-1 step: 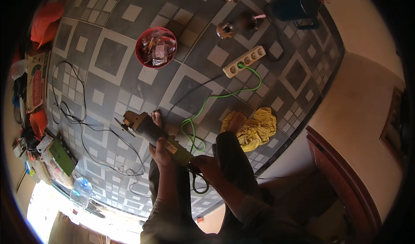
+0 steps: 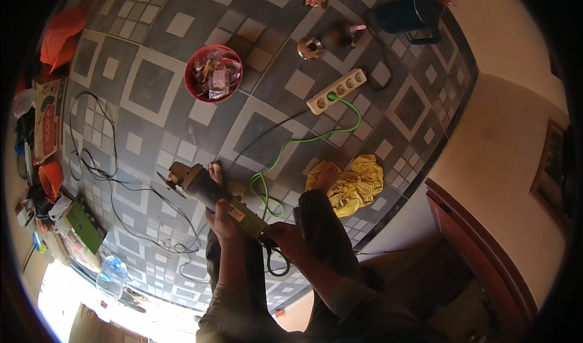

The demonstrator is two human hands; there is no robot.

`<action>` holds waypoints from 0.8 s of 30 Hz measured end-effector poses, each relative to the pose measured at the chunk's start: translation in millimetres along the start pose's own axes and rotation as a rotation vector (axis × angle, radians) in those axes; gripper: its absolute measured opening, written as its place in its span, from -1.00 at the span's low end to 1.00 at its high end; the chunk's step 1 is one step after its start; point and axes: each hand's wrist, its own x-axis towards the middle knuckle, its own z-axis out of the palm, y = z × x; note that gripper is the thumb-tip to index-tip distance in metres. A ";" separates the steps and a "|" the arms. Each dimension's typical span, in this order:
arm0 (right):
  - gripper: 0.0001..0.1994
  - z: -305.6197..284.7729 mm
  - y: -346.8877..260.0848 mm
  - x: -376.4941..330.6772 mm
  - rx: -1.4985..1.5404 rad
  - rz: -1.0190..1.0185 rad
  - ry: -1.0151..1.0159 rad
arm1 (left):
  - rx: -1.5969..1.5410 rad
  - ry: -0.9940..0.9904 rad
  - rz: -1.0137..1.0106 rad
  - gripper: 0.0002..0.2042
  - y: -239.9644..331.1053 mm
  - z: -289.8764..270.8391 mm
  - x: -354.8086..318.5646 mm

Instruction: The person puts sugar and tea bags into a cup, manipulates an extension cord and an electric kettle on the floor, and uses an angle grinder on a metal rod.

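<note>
I hold an angle grinder (image 2: 203, 187) with a grey-brown front and an olive-green rear body above my lap, slanting up to the left. Its disc (image 2: 169, 182) is at the far left end. Around the middle of the body my left hand (image 2: 222, 223) is closed. My right hand (image 2: 288, 240) is closed at the rear end, where a dark cord (image 2: 280, 274) loops below it; its fingertips are partly hidden. Beyond my knees, a green cord (image 2: 274, 165) runs across the tiles to a white power strip (image 2: 325, 97) and is plugged in there.
A yellow cloth (image 2: 361, 191) lies under my right foot. Farther off stand a red bin (image 2: 188, 78) with wrappers, a shiny rounded pot (image 2: 310, 48) and a teal jug (image 2: 398, 16). Black cable (image 2: 113, 151) sprawls at left, near boxes, a cardboard box (image 2: 48, 124) and a water bottle (image 2: 112, 277).
The whole view has shifted slightly, with the floor things a little farther left and mostly lower. Both hands keep the same hold on the angle grinder.
</note>
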 end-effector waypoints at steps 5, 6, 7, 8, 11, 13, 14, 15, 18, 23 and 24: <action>-0.82 0.0 6.8 1.7 -0.138 -0.156 0.018 | 0.009 0.040 -0.048 -0.69 11.9 19.1 -1.5; -0.81 1.0 5.8 2.4 -0.152 -0.193 0.024 | 0.004 0.054 -0.038 -0.70 9.7 18.0 0.8; -0.81 4.4 1.6 -0.6 -0.227 -0.205 0.018 | 0.006 0.077 -0.020 -0.71 13.0 14.6 -0.7; -0.80 6.0 -4.2 -2.0 -0.306 -0.215 0.009 | 0.008 0.089 -0.013 -0.72 14.9 12.7 -1.3; -0.77 8.1 -0.8 6.2 -0.317 -0.234 -0.042 | 0.024 0.260 -0.008 -0.75 15.4 10.6 -0.1; -0.83 7.9 1.9 22.4 -0.527 -0.127 -0.042 | 0.125 0.166 0.104 -0.60 22.5 12.2 5.1; -0.81 10.0 -1.5 27.4 -0.519 -0.102 -0.087 | 0.156 0.213 0.116 -0.61 23.7 13.2 11.4; -0.80 18.6 -9.0 31.2 -0.611 -0.171 -0.114 | 0.242 0.239 0.136 -0.61 35.0 17.9 17.5; -0.78 36.5 -12.1 58.7 -0.658 -0.264 -0.109 | 0.223 0.269 0.324 -0.57 13.4 0.1 64.5; -0.75 19.1 -15.1 87.2 -0.732 -0.480 0.040 | 0.593 0.509 0.080 -0.46 16.8 -15.0 138.6; -0.74 12.4 -29.0 82.9 -0.830 -0.511 0.094 | 0.663 0.546 0.066 -0.43 7.4 -23.9 156.0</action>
